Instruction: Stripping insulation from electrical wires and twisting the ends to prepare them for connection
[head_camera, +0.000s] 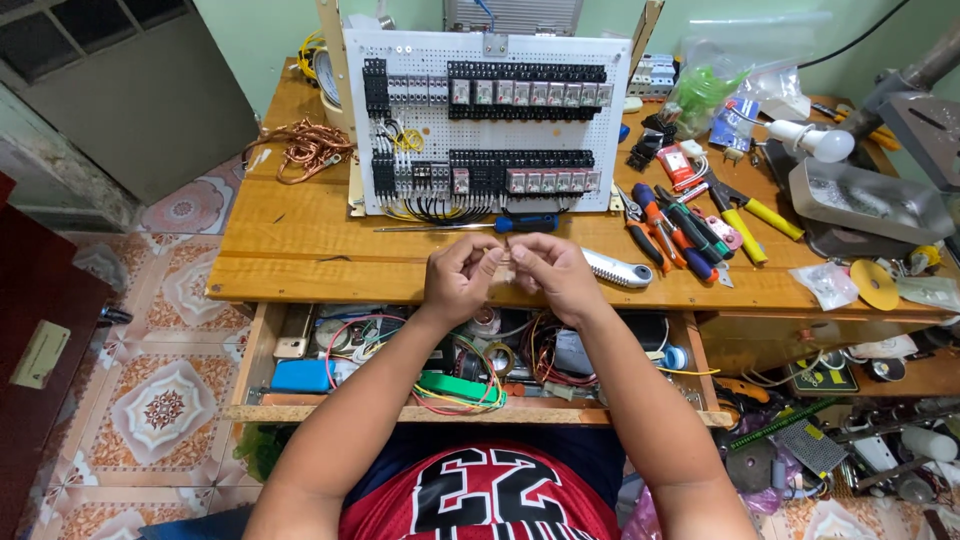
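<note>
1. Tiled floor (165, 395) with a flower pattern lies to the left of a wooden counter (300, 235), which stands against a pale green wall (280, 30).
2. Upright at the back of the counter stands a white perforated panel (487, 120), carrying rows of black relay blocks and terminal strips with black, yellow and white wires hanging at its lower edge.
3. Below the counter's front edge an open drawer (480, 375) is full of coiled wires, tape rolls, a blue box and a green tool.
4. To the right of the panel lie several pliers and cutters (690, 225) with red, blue and yellow handles, and a grey metal tray (865, 200) beyond them.
5. A tangle of bare copper wire (310, 148) lies at the panel's left.
6. A blue-handled screwdriver (500, 224) lies flat just in front of the panel, beyond the hands.
7. The left hand (458, 278) and right hand (557, 272) meet over the counter's front edge, both with fingers curled and pinched together.
8. Between their fingertips sits a small pale piece (507, 264), nipped from both sides; it is too small to tell its kind or shape.
</note>
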